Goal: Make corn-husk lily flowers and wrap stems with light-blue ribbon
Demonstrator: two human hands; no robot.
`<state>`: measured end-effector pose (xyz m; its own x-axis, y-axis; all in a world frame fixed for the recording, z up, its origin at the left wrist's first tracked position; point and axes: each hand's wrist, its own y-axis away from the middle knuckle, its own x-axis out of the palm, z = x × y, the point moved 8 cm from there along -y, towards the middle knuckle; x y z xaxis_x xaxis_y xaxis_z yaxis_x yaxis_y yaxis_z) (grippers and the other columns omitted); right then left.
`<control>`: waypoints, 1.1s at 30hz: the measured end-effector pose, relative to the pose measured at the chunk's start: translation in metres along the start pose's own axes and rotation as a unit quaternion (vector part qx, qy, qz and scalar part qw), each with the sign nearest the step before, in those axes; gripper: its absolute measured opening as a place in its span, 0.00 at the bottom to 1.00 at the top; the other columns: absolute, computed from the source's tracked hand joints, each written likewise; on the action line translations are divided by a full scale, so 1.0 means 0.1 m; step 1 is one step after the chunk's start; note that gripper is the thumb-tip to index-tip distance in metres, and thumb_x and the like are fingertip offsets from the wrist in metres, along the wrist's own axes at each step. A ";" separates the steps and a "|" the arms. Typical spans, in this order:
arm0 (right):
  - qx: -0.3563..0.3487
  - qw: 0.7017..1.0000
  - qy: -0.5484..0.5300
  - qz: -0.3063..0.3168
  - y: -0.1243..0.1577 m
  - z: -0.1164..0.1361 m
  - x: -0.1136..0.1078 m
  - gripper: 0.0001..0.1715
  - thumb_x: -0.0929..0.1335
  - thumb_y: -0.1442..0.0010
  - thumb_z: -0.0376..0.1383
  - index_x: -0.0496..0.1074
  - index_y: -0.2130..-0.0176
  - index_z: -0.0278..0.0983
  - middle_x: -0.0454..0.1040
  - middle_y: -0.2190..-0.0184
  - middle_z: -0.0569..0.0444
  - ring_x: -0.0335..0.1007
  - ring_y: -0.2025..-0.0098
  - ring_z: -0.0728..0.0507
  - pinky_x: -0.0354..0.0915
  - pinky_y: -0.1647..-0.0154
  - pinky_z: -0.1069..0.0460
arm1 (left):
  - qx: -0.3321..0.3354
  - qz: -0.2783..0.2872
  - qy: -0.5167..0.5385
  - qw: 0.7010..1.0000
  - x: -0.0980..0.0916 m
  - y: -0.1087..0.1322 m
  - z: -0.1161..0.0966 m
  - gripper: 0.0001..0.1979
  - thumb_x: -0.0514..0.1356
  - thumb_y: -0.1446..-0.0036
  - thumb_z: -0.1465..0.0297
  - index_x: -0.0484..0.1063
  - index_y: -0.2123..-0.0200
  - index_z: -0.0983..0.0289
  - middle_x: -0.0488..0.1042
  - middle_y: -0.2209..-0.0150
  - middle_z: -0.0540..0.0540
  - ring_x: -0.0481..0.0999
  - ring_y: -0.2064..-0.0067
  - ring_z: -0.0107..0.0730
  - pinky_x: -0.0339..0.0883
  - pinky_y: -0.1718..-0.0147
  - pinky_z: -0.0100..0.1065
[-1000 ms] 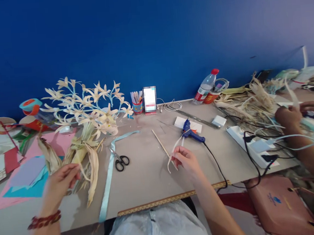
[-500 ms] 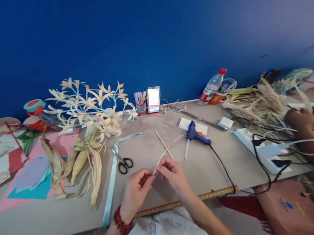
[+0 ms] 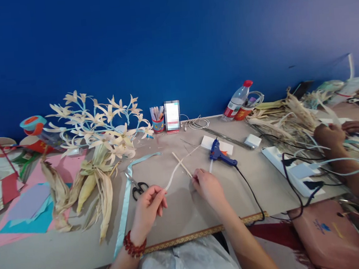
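My left hand (image 3: 148, 207) pinches the near end of a long pale husk strip (image 3: 176, 173) that runs up and to the right over the table. My right hand (image 3: 207, 186) is closed around the near end of a thin wooden stick (image 3: 182, 164) lying on the grey tabletop (image 3: 173, 209). The strip and the stick cross between my hands. A red bead bracelet (image 3: 133, 246) sits on my left wrist. Black-handled scissors (image 3: 137, 186) lie just left of my left hand, and a blue glue gun (image 3: 221, 156) rests beyond my right hand.
Corn husks (image 3: 87, 187) and a husk-flower bouquet (image 3: 98, 128) lie left, over coloured paper (image 3: 29, 204). A pale blue ribbon (image 3: 124, 205) runs to the table edge. A pen cup (image 3: 157, 120), water bottle (image 3: 235, 101) and cables stand behind. Another person's hands (image 3: 335, 136) work at right beside a husk pile.
My left hand came from the husk pile to the middle and took the strip's end. My hands then drew apart; the right hand let go of the strip and closed on the stick.
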<state>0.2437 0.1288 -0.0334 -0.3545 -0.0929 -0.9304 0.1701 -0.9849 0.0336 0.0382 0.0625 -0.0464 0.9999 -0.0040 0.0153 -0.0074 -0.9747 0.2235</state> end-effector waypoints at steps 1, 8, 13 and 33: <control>0.004 1.000 -0.019 -0.012 0.01 0.02 -0.03 0.04 0.64 0.40 0.30 0.67 0.67 0.37 0.74 0.67 0.48 0.70 0.68 0.43 0.57 0.69 0.52 | 0.002 0.002 -0.001 1.000 0.01 -0.01 0.00 0.14 0.58 0.39 0.60 0.69 0.69 0.65 0.71 0.79 0.47 0.62 0.83 0.17 0.51 0.83 0.22; -0.027 0.885 -0.453 0.102 0.20 0.44 0.18 0.03 0.62 0.39 0.35 0.63 0.63 0.39 0.67 0.77 0.61 0.62 0.79 0.50 0.57 0.76 0.55 | 0.023 0.012 -0.014 1.000 0.04 -0.05 -0.05 0.13 0.56 0.38 0.61 0.68 0.69 0.64 0.70 0.78 0.46 0.62 0.83 0.18 0.52 0.83 0.23; -0.067 0.854 -0.499 0.131 0.25 0.73 0.34 0.11 0.62 0.34 0.43 0.66 0.64 0.38 0.66 0.78 0.60 0.61 0.76 0.49 0.58 0.73 0.55 | 0.061 0.018 -0.089 0.994 0.06 -0.04 -0.12 0.11 0.55 0.37 0.63 0.69 0.67 0.64 0.69 0.78 0.47 0.64 0.80 0.22 0.56 0.80 0.24; -0.025 0.804 -0.576 0.148 0.08 0.84 0.60 0.23 0.67 0.41 0.55 0.66 0.68 0.38 0.64 0.83 0.63 0.53 0.86 0.53 0.48 0.85 0.57 | 0.073 0.010 -0.063 0.995 -0.09 -0.11 -0.13 0.12 0.55 0.37 0.61 0.68 0.68 0.64 0.69 0.77 0.47 0.64 0.80 0.21 0.57 0.80 0.24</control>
<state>0.1467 0.1031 -0.0582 -0.9025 -0.4247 0.0710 0.4306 -0.8901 0.1495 0.0295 0.0761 -0.0364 0.9935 -0.0436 -0.1052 -0.0352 -0.9962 0.0798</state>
